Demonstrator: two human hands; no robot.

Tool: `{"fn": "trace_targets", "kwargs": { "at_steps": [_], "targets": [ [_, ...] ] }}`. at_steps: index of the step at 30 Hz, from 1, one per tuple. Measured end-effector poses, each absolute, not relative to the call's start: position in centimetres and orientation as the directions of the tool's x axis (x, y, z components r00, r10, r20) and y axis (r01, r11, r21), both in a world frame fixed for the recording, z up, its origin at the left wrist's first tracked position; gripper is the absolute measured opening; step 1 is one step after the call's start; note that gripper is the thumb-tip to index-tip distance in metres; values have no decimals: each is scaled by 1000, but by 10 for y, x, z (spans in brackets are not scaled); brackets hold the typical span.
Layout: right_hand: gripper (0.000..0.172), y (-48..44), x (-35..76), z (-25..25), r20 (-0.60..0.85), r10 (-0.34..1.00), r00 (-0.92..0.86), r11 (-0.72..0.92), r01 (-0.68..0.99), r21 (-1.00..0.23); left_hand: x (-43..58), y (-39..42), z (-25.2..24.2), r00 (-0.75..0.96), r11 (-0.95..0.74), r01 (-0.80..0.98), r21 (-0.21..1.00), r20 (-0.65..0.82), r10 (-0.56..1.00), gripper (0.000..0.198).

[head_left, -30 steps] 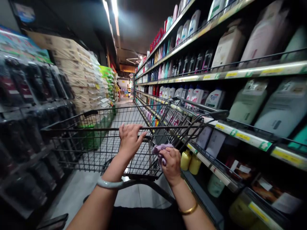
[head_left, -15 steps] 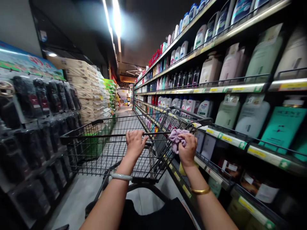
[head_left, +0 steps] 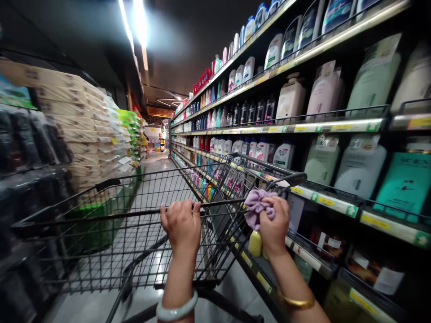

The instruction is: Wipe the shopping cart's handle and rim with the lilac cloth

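Observation:
A black wire shopping cart (head_left: 111, 214) stands sideways across the aisle, its thicker bar (head_left: 296, 178) at the right end. My left hand (head_left: 183, 224), with a pale bangle on the wrist, has its fingers curled over the cart's near top rail. My right hand (head_left: 274, 224), wearing a gold bangle, grips a crumpled light purple cloth (head_left: 257, 204) at the right part of the same rail. Just under the cloth a yellow object (head_left: 255, 243) shows; what it is I cannot make out. The cart's wire basket holds nothing that I can see.
Shelves of shampoo and lotion bottles (head_left: 291, 101) run along the right, close to the cart and my right arm. Stacked beige packages (head_left: 81, 130) and dark bagged goods (head_left: 16, 148) line the left. The tiled aisle floor (head_left: 153, 163) stretches ahead.
The cart's left end has swung nearer and further left in view. Both hands stay on the rail, the right still with the cloth. My view has turned slightly right.

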State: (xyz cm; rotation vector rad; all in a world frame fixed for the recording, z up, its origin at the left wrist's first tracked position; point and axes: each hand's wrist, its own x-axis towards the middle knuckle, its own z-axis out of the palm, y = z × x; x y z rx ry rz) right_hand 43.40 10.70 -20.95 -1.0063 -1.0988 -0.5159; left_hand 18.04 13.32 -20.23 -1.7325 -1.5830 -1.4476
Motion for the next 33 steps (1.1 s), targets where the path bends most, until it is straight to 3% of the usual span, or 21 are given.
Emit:
{"fn": "trace_targets", "kwargs": {
  "at_steps": [5,10,15,17,20,24,26,30,33],
  "targets": [
    [31,113,396,-248,933,152,327,436,825,-360,199,139,-193,-254,-257,882,396,856,450,38],
    [31,107,398,-243,927,270,260,466,807,-362,236,144,-191,-150,-393,850,352,875,460,26],
    [27,107,432,-204,852,108,513,498,713,-493,244,145,-196,-93,-394,875,281,897,433,30],
    [30,110,429,-207,848,82,523,463,733,-497,243,144,-198,-77,-393,883,257,905,418,31],
    [37,109,405,-229,909,144,391,419,808,-414,242,144,-201,-83,-375,897,234,923,376,33],
    [36,102,389,-245,949,277,150,525,804,-280,243,145,-205,-82,-398,893,210,946,314,30],
    [34,100,403,-240,941,255,223,544,772,-331,243,143,-205,-71,-428,878,216,942,329,24],
    [24,109,439,-235,803,98,588,424,705,-568,248,138,-206,4,-496,847,192,930,368,26],
    [22,116,437,-241,791,135,597,393,700,-596,254,138,-206,24,-504,844,183,926,377,22]
  ]
}}
